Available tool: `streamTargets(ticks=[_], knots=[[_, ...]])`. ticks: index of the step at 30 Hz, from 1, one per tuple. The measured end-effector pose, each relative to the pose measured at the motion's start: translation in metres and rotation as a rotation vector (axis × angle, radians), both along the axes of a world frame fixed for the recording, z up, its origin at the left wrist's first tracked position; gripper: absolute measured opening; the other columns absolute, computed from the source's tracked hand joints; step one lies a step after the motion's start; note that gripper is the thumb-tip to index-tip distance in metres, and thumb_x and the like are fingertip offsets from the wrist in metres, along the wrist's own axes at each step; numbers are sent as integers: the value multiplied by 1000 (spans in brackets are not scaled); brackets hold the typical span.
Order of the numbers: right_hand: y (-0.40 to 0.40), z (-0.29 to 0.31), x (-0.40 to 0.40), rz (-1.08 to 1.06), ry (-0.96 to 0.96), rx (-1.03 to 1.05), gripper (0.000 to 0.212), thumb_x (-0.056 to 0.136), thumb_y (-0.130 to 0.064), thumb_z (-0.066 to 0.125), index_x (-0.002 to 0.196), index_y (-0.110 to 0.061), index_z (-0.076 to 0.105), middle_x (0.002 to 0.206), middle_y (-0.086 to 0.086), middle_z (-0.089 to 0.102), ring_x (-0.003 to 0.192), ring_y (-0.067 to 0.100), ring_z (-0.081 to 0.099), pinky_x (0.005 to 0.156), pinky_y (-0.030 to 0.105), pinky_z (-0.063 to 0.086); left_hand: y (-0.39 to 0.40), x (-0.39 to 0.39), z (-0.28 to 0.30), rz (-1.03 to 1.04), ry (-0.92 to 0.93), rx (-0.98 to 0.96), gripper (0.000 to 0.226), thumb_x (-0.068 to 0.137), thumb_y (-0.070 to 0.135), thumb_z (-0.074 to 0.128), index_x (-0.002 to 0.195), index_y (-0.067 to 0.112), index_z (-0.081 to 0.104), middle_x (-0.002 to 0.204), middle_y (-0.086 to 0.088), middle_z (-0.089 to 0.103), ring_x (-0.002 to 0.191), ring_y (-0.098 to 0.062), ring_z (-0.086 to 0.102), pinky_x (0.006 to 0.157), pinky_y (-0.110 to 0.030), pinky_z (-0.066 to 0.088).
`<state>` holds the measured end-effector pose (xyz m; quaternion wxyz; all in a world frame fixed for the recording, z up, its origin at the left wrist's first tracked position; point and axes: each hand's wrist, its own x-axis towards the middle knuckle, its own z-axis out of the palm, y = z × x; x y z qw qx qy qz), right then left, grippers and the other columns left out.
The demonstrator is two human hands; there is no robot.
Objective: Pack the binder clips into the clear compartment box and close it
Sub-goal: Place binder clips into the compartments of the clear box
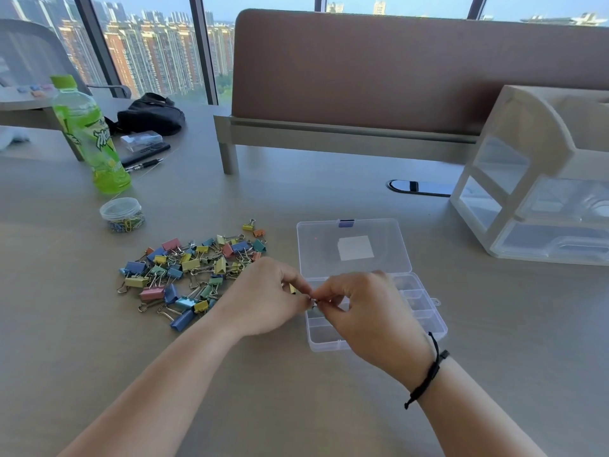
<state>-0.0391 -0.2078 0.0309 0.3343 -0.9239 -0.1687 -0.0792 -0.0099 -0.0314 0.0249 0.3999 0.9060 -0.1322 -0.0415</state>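
Both hands, left hand (263, 296) and right hand (362, 308), are pinching one small metal binder clip (312, 303) over the open clear plastic compartment box (425, 319)'s left edge; light, springy, likely slippery wire loops, so gripping the body looks safer.

- Bare table (296, 407) is lying open near the person.
- Binder clips (188, 272) are crowding the left (paperclip tub (122, 214) farther).
- Drawer unit (540, 179) is blocking far right.

Binder clips (188, 278) mixed pastel: blue, yellow, pink, green, orange, silver wire handles. Compartment box (354, 249) clear, blue latch, white label. Bottle (89, 133) bright green. Tabletop (296, 390) grey-beige. Wrist cord (428, 374) black.
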Motion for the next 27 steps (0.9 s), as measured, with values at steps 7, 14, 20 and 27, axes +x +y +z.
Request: streamTargets(ticks=[7, 14, 20, 27], knots=[[3, -3, 1, 32, -8, -136, 19, 89, -20, 65, 99, -30, 78, 86, -5, 73, 79, 14, 61, 73, 29, 47, 4, 1, 2, -33, 41, -7, 10, 87, 29, 73, 86, 36, 80, 53, 14, 58, 50, -1, 45, 53, -13, 36], [2, 1, 2, -15, 31, -93, 22, 84, -21, 71, 102, -33, 74, 78, -23, 55, 77, 4, 56, 64, 10, 40, 5, -1, 4, -49, 35, 36, 19, 85, 24, 67, 97, 33, 78, 57, 7, 49, 51, -7, 40, 52, -22, 33], [-10, 10, 1, -30, 139, -43, 23, 86, -15, 60, 98, -33, 68, 86, -9, 62, 59, -12, 50, 51, 9, 38, 0, -4, 5, -24, 19, 69, 17, 76, 39, 79, 91, 31, 75, 54, 11, 47, 46, -2, 41, 49, -20, 33], [-16, 13, 4, -24, 172, -59, 38, 88, -1, 48, 84, -30, 72, 100, -11, 64, 66, 0, 54, 57, 15, 43, -7, -5, 1, 43, -13, 90, 20, 70, 44, 82, 83, 31, 73, 52, 9, 50, 42, -2, 44, 42, -16, 31]])
